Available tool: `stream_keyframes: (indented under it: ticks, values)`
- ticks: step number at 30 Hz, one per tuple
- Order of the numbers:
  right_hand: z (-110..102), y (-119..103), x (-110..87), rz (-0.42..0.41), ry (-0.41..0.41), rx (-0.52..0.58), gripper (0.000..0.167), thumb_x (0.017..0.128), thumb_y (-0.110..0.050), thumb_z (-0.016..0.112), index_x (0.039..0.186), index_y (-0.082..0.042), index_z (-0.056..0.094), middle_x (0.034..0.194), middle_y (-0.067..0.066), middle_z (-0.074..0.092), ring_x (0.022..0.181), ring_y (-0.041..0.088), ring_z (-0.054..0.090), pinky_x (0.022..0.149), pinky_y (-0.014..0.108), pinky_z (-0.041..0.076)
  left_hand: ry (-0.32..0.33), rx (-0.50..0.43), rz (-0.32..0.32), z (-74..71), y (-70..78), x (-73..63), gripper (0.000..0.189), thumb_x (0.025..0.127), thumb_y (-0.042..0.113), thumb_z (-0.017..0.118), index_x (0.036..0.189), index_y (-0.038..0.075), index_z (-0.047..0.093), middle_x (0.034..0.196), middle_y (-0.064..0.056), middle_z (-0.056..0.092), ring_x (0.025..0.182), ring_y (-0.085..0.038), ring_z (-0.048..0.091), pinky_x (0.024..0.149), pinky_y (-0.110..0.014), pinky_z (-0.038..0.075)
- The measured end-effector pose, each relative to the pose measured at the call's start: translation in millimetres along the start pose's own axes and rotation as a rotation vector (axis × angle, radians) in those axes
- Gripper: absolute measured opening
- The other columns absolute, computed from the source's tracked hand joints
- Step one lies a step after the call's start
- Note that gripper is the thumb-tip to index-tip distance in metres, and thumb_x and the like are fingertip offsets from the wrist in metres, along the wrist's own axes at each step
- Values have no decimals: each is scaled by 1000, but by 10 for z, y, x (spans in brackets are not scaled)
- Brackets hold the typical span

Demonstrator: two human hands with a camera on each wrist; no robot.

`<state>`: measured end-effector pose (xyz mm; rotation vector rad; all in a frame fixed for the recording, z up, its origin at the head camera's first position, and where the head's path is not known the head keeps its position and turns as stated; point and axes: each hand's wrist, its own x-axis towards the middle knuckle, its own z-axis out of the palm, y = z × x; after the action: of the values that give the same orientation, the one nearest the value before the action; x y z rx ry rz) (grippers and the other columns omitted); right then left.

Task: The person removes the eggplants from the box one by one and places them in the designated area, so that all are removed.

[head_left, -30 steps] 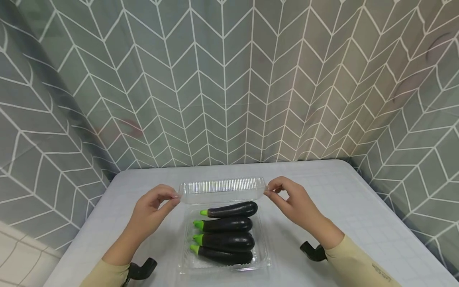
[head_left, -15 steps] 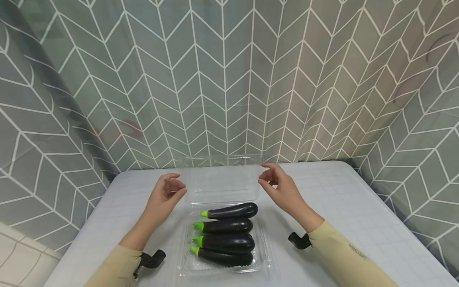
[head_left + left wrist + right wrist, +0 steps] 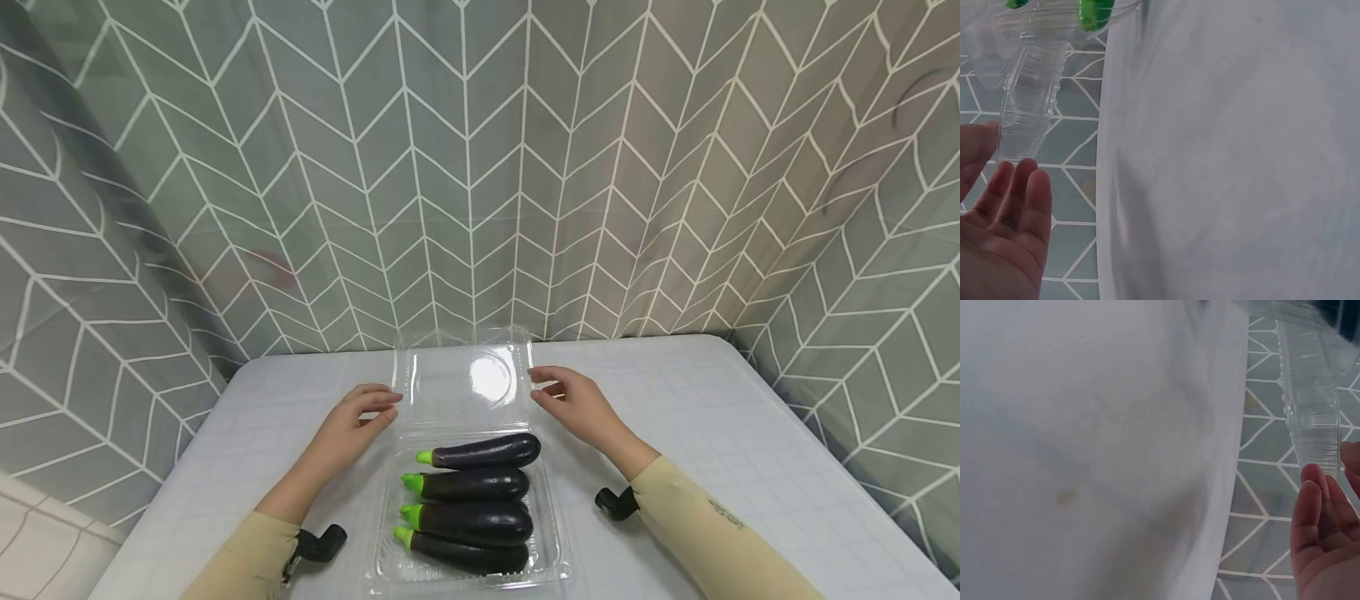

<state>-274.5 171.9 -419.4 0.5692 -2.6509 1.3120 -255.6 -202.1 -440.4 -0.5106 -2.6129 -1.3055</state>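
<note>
A clear plastic clamshell box stands on the table, its base (image 3: 552, 533) holding several dark eggplants (image 3: 476, 523) with green stems, laid crosswise in a row. Its hinged lid (image 3: 442, 387) is raised at the far side. My left hand (image 3: 348, 433) is at the lid's left edge, fingers extended and fingertips right at the rim. Opposite it, my right hand (image 3: 581, 408) has its fingertips at the right edge. Both wrist views show the lid's ribbed side, with thumb and loosely extended fingers around its corner.
A white cloth covers the table (image 3: 660, 392). Behind and beside it hangs a grey curtain (image 3: 480, 208) with white chevron lines. Black wrist mounts (image 3: 322, 543) stick out from both sleeves.
The lid, pinched at both corners a second ago, has swung up and back away from the eggplants. Both hands came off it, then moved in against its sides.
</note>
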Motion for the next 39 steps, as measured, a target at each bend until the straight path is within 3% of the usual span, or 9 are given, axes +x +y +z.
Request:
stream_keyframes:
  ticks: [7,11,18,31,39]
  values:
    - [35,48,11,39,-42,-70,29,96,-22,67,122,-10,70,124,7,65,99,21,67,81,39,52,-45,13,-13,8,-55,-11,31,99,25,63,125,8,68,133,-7,56,117,-30,58,92,-49,49]
    - [64,79,36,104,-89,-24,31,96,-23,66,123,-9,70,119,6,67,93,19,67,76,35,51,-71,6,-73,31,-80,-18,33,101,27,60,126,7,67,134,-9,55,118,-34,57,91,-48,50]
    - [99,144,64,177,-138,54,31,97,-22,65,124,-5,69,107,7,70,86,19,67,71,31,51,-94,-19,-163,74,-106,-24,29,101,25,60,126,11,66,135,-11,56,110,-29,62,85,-39,53]
    - [106,151,69,183,-148,82,31,98,-21,62,122,-3,69,110,9,69,87,19,67,70,30,53,-117,-72,-210,61,-115,-18,33,101,28,59,131,14,63,139,-13,53,111,-27,62,85,-39,53]
    - [99,105,77,185,-160,82,31,99,-20,62,123,-3,68,112,9,68,88,20,67,70,30,53,-99,-123,-219,-9,-112,-109,40,98,29,64,134,12,59,134,-14,56,113,-31,61,84,-39,54]
